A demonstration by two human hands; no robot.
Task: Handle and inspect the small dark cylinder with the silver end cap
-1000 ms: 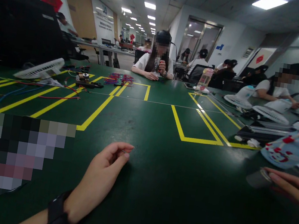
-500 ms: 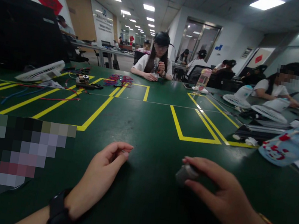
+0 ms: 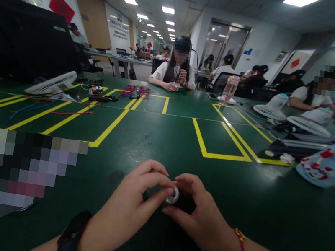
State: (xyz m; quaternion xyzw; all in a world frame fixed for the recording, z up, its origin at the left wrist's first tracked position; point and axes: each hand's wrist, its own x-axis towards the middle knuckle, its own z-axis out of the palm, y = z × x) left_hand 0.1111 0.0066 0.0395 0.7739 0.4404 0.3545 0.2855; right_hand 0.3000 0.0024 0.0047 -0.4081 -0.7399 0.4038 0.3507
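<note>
A small silver-grey metal cylinder is between my two hands, low over the table, its round end with a dark centre facing me. My right hand curls around it, thumb below and fingers above. Thumb and index finger of my left hand are pinched together at the near end of the cylinder. Anything small between those left fingertips is hidden. A dark watch is on my left wrist, a red cord on my right.
Green table with yellow tape outlines. A blue bottle stands at right, near white fans. Wire bundle, loose wires and another fan lie at left. A person sits opposite.
My hands have come together in the middle. The right hand has brought the grey cylinder leftward, and my left hand has moved right until its fingertips meet it.
</note>
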